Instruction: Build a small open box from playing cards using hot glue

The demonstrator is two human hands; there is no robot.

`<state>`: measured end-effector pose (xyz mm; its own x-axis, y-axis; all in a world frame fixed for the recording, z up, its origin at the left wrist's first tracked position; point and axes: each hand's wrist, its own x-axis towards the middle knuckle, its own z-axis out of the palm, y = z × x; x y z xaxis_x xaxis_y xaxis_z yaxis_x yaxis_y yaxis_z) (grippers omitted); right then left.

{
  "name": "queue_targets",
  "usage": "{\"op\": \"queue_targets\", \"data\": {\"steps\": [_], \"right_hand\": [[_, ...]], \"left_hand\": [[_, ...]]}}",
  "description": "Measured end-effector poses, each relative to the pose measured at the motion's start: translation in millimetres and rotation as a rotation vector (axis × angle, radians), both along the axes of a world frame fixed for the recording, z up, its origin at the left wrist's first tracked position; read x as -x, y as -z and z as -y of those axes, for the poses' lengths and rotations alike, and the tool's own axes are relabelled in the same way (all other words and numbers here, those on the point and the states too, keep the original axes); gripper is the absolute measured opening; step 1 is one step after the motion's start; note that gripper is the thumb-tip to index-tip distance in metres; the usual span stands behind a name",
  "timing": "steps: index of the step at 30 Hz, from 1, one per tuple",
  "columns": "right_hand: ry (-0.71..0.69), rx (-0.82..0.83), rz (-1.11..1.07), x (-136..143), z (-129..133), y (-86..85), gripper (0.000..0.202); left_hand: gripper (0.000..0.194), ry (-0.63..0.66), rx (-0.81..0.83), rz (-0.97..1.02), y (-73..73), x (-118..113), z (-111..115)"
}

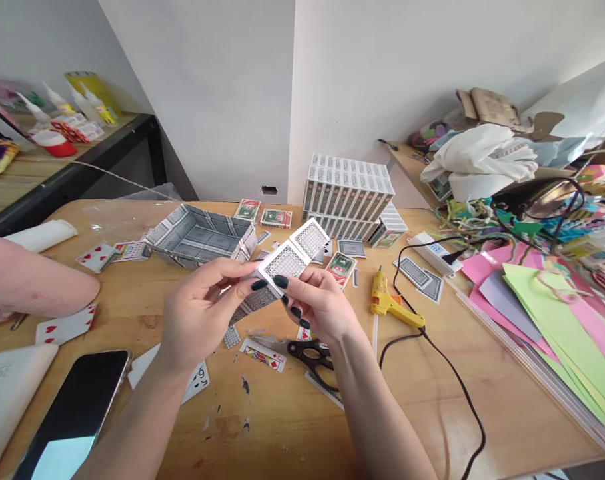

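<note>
We are pinching a strip of joined, grey-patterned cards [286, 261] at the frame's centre, using thumb and fingers of our left hand [195, 317] and right hand [325, 303]. An open box [205, 241] is sitting left of centre on the bench [422, 393]; scissors [310, 353] are lying lower down.

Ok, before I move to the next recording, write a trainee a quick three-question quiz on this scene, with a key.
1. What do the left hand and right hand both hold?
2. True or false: the yellow glue gun is gripped in the right hand.
3. Which of these lies at the lower left of the picture?
A) scissors
B) phone
C) power strip

Key:
1. Patterned playing cards, pinched between fingers and thumbs.
2. False; it lies on the table.
3. B.
</note>
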<state>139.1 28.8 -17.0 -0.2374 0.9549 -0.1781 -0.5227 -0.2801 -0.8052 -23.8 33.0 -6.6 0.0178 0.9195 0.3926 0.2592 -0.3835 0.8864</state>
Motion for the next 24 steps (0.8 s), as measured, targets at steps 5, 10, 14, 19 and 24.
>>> {"op": "queue_targets", "data": {"steps": [5, 10, 14, 19, 24], "right_hand": [[-0.009, -0.009, 0.037, -3.4, 0.9, -3.3, 0.029], [0.002, -0.063, 0.113, -1.3, 2.0, -4.8, 0.031], [-0.107, -0.090, 0.158, -5.1, 1.0, -4.9, 0.032], [0.014, -0.114, 0.164, -17.1, 0.2, -8.0, 0.035], [0.181, -0.086, 0.292, -24.3, 3.6, -17.4, 0.038]], "left_hand": [[0.012, 0.038, 0.032, 0.018, 0.9, -0.6, 0.6], [0.015, 0.025, 0.067, -0.048, 0.0, -1.6, 0.9], [0.015, -0.032, 0.025, -0.163, -3.4, -1.0, 3.3], [0.014, -0.065, -0.021, -0.027, -7.0, 2.3, 5.4], [0.012, -0.113, -0.008, 0.159, -4.7, 7.6, 0.5]]}}
